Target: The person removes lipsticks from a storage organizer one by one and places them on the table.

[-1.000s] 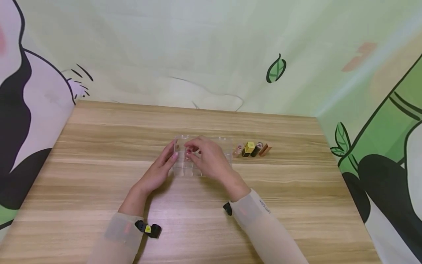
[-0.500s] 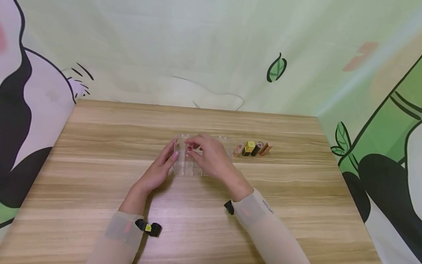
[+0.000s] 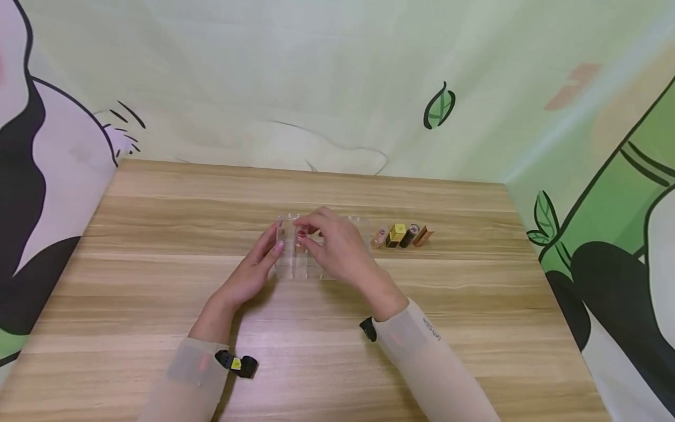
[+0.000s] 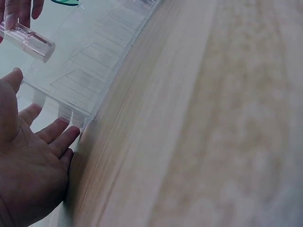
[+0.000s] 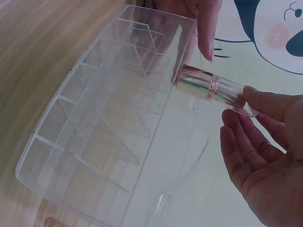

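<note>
A clear plastic organizer (image 3: pixel 285 269) divided into small compartments sits on the wooden table, in front of both hands. Against its left end rests my left hand (image 3: pixel 252 271), with the fingers extended along the wall in the left wrist view. My right hand (image 3: pixel 340 252) pinches a lipstick tube (image 5: pixel 196 82) by its transparent end, between thumb and fingers. The tube's shiny rose-gold end points toward the organizer, over its left part. In the right wrist view the visible compartments hold nothing. Part of the organizer is hidden behind my right hand in the head view.
Right of the organizer stands a row: a pinkish lipstick tube (image 3: pixel 378 238), a yellow-and-black box (image 3: pixel 395 235), a black tube (image 3: pixel 408 236) and a copper-coloured tube (image 3: pixel 423 236). A wall covering with cartoon drawings borders the table (image 3: pixel 295 363) at the back and sides.
My right hand has shifted slightly up in the head view, still pinching the lipstick tube over the organizer's left part. The left hand stays at the organizer's left end.
</note>
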### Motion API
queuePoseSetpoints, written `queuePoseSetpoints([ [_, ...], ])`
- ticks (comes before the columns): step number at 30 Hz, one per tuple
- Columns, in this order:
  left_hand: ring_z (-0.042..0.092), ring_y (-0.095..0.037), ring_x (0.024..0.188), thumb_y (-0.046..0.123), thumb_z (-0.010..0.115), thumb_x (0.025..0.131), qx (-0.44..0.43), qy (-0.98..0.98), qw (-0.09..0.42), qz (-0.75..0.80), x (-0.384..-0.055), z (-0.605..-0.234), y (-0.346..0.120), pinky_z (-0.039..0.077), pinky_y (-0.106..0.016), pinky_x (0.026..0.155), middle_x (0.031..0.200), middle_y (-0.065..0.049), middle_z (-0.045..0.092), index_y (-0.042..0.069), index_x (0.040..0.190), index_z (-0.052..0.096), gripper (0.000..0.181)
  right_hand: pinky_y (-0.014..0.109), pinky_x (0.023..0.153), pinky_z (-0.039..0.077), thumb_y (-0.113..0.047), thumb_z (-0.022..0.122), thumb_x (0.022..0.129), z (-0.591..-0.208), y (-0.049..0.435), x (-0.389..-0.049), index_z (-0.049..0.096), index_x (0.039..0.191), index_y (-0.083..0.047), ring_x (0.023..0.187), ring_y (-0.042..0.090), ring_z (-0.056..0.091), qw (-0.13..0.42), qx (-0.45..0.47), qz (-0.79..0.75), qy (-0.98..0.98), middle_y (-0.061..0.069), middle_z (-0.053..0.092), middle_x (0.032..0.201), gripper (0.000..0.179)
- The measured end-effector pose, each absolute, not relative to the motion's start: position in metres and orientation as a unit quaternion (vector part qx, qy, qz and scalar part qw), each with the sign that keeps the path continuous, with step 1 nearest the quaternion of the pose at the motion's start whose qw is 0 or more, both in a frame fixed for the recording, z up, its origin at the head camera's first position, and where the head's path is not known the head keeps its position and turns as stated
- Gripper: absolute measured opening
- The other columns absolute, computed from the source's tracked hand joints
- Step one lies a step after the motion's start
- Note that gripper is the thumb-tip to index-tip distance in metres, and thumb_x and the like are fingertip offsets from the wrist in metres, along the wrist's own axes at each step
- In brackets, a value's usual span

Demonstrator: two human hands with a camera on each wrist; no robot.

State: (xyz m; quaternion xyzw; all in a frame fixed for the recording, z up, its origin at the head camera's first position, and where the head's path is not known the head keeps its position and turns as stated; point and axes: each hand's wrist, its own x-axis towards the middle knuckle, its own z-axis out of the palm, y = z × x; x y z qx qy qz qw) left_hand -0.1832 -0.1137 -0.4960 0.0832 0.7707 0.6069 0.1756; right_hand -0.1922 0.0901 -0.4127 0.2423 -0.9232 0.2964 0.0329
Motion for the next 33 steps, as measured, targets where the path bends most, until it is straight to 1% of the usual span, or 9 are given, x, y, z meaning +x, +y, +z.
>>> queuePoseSetpoints([
  [2, 0.025, -0.032, 0.146, 0.042, 0.04, 0.103, 0.084, 0.769, 0.174, 0.609, -0.183, -0.496, -0.114, 0.024, -0.059, 0.116, 0.161, -0.011, 0.022, 0.039, 0.154, 0.014, 0.057, 0.029, 0.082, 0.053, -0.02, 0.07, 0.089, -0.411, 0.092, -0.192, 0.068, 0.118, -0.017, 0.096, 0.013, 0.064, 0.034, 0.24, 0.297, -0.924, -0.005, 0.065, 0.105, 0.029],
  [9, 0.026, -0.032, 0.146, 0.041, 0.039, 0.104, 0.082, 0.77, 0.177, 0.607, -0.181, -0.498, -0.115, 0.021, -0.058, 0.118, 0.161, -0.009, 0.022, 0.038, 0.155, 0.012, 0.058, 0.028, 0.083, 0.053, -0.022, 0.069, 0.09, -0.406, 0.103, -0.191, 0.067, 0.12, -0.02, 0.098, 0.011, 0.063, 0.027, 0.224, 0.299, -0.927, -0.006, 0.065, 0.108, 0.03],
  [12, 0.027, -0.032, 0.146, 0.041, 0.039, 0.104, 0.085, 0.768, 0.177, 0.61, -0.18, -0.5, -0.115, 0.022, -0.057, 0.118, 0.161, -0.009, 0.022, 0.037, 0.155, 0.012, 0.058, 0.029, 0.083, 0.053, -0.023, 0.069, 0.091, -0.403, 0.11, -0.19, 0.067, 0.12, -0.02, 0.098, 0.011, 0.063, 0.027, 0.214, 0.304, -0.928, -0.006, 0.064, 0.108, 0.029],
  [15, 0.028, -0.032, 0.145, 0.042, 0.039, 0.104, 0.084, 0.766, 0.177, 0.613, -0.179, -0.501, -0.115, 0.024, -0.056, 0.117, 0.161, -0.008, 0.022, 0.037, 0.155, 0.013, 0.058, 0.03, 0.084, 0.054, -0.02, 0.069, 0.091, -0.4, 0.117, -0.19, 0.068, 0.119, -0.018, 0.098, 0.011, 0.063, 0.032, 0.21, 0.312, -0.926, -0.005, 0.064, 0.108, 0.028],
  [17, 0.028, -0.032, 0.145, 0.041, 0.039, 0.104, 0.089, 0.766, 0.175, 0.612, -0.179, -0.501, -0.115, 0.025, -0.056, 0.117, 0.161, -0.008, 0.022, 0.035, 0.155, 0.013, 0.058, 0.029, 0.085, 0.055, -0.018, 0.068, 0.091, -0.399, 0.122, -0.191, 0.068, 0.119, -0.017, 0.098, 0.011, 0.062, 0.035, 0.208, 0.318, -0.924, -0.004, 0.064, 0.108, 0.028],
  [23, 0.027, -0.03, 0.146, 0.038, 0.039, 0.105, 0.096, 0.768, 0.165, 0.611, -0.182, -0.503, -0.114, 0.022, -0.053, 0.119, 0.161, -0.009, 0.023, 0.031, 0.156, 0.014, 0.057, 0.03, 0.086, 0.054, -0.015, 0.068, 0.091, -0.394, 0.137, -0.192, 0.068, 0.119, -0.015, 0.098, 0.011, 0.062, 0.051, 0.206, 0.336, -0.918, -0.003, 0.063, 0.108, 0.027],
  [26, 0.026, -0.028, 0.146, 0.039, 0.039, 0.104, 0.095, 0.767, 0.163, 0.613, -0.187, -0.511, -0.115, 0.021, -0.053, 0.119, 0.161, -0.006, 0.023, 0.036, 0.155, 0.014, 0.056, 0.031, 0.086, 0.054, -0.016, 0.069, 0.091, -0.391, 0.144, -0.192, 0.068, 0.118, -0.015, 0.097, 0.012, 0.062, 0.059, 0.204, 0.338, -0.917, -0.003, 0.064, 0.107, 0.028],
  [31, 0.025, -0.026, 0.147, 0.047, 0.039, 0.102, 0.091, 0.772, 0.164, 0.607, -0.194, -0.527, -0.117, 0.023, -0.055, 0.118, 0.161, 0.001, 0.021, 0.051, 0.149, 0.015, 0.053, 0.034, 0.086, 0.055, -0.017, 0.069, 0.09, -0.387, 0.156, -0.194, 0.068, 0.118, -0.014, 0.097, 0.013, 0.062, 0.074, 0.204, 0.341, -0.915, -0.002, 0.065, 0.107, 0.028],
  [33, 0.024, -0.025, 0.147, 0.049, 0.039, 0.102, 0.091, 0.774, 0.165, 0.604, -0.195, -0.53, -0.117, 0.024, -0.056, 0.117, 0.161, 0.003, 0.021, 0.055, 0.147, 0.014, 0.052, 0.034, 0.085, 0.055, -0.016, 0.069, 0.09, -0.386, 0.161, -0.194, 0.068, 0.118, -0.014, 0.097, 0.014, 0.062, 0.08, 0.204, 0.34, -0.914, -0.002, 0.065, 0.106, 0.028],
])
